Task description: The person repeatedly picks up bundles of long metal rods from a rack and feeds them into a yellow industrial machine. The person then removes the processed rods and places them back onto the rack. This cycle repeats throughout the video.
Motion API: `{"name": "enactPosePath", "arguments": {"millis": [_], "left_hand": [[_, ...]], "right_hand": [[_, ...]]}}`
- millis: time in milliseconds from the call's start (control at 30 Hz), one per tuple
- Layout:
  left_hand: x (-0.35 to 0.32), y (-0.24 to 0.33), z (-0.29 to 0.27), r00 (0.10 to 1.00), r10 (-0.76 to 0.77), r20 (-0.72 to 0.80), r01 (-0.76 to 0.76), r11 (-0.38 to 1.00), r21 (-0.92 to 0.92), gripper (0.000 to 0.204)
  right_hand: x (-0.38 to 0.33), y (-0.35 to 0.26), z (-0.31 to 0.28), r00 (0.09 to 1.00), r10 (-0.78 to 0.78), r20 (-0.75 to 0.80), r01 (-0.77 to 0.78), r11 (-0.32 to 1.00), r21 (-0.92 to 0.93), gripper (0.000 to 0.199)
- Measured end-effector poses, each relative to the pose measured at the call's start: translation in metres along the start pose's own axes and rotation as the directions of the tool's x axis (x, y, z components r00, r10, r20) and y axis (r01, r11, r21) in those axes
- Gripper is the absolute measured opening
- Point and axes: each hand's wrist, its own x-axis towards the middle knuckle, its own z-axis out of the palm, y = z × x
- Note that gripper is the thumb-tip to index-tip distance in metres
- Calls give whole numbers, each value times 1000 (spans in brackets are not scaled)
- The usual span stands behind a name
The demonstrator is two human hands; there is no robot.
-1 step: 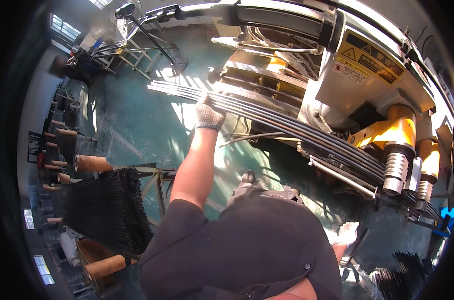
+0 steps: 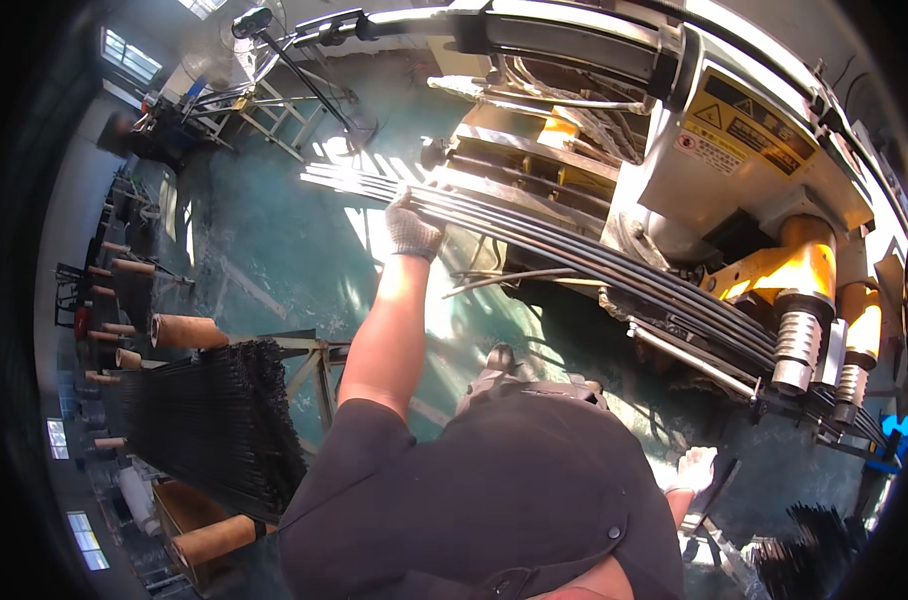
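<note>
Long dark steel rods, bundled, run from upper left down to right through white-and-yellow bending machine. Your left hand, white knit glove, fingers closed over bundle near its left end. Your right hand, gloved, low at right, well apart from rods; grip cannot tell.

On the white housing of the machine at far right, a rectangular yellow warning label with a black triangle sits above a smaller white label bearing a red circle. No packages or screens appear.
</note>
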Motion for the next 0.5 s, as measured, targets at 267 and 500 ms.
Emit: {"name": "enactPosePath", "arguments": {"millis": [267,500], "left_hand": [[149,206,-93,971,238,36,-241,961,136,23],[159,253,-89,957,287,-53,-241,880,410,25]], "right_hand": [[-13,142,-13,989,142,-43,-131,971,201,25],[-74,171,13,997,43,-56,-35,990,138,19]]}}
